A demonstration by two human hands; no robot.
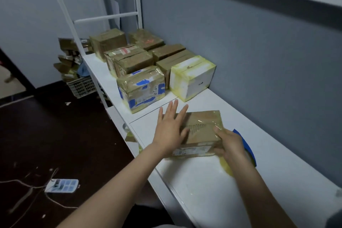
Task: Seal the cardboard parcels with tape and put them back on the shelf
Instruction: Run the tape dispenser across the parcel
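Observation:
A flat brown cardboard parcel [201,131] wrapped in clear tape lies on the white shelf surface [194,181] in front of me. My left hand [171,127] rests flat on its left end, fingers spread. My right hand [231,144] grips the parcel's near right corner. A blue tape dispenser [246,146] with a roll of tape sits just behind my right hand, partly hidden by it.
Several taped parcels stand in two rows farther along the shelf, among them a white box [192,77] and a blue-labelled box [141,89]. A basket [82,87] heaped with more parcels stands on the dark floor. A grey wall runs along the right.

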